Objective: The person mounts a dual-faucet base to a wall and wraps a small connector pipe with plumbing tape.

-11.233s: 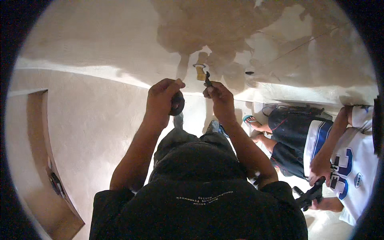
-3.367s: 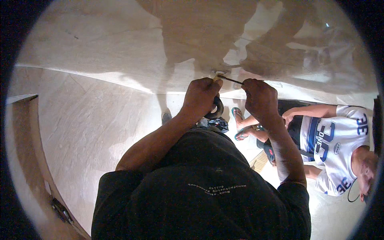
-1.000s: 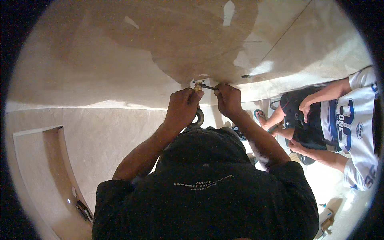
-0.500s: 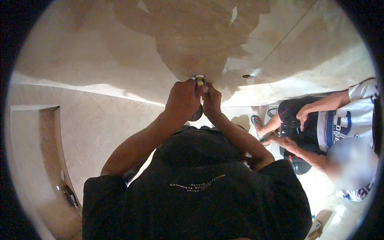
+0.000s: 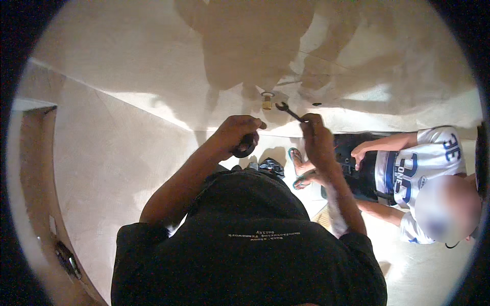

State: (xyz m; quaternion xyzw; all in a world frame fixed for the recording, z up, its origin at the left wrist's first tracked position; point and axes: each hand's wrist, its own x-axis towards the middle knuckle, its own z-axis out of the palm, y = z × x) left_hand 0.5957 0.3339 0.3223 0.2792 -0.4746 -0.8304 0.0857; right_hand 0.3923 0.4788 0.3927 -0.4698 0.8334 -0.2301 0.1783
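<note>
Gripping wrench (image 5: 291,111) handle, right fingers (image 5: 313,122) hang near brass fitting (image 5: 267,102); left fingers (image 5: 252,123) hold ring (image 5: 245,147).

Metal wrench (image 5: 289,110), brassy fitting (image 5: 267,103), wall (image 5: 153,66) — smooth, glossy

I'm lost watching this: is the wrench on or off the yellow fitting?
Off: a gap shows between the wrench and the yellow fitting.
</note>
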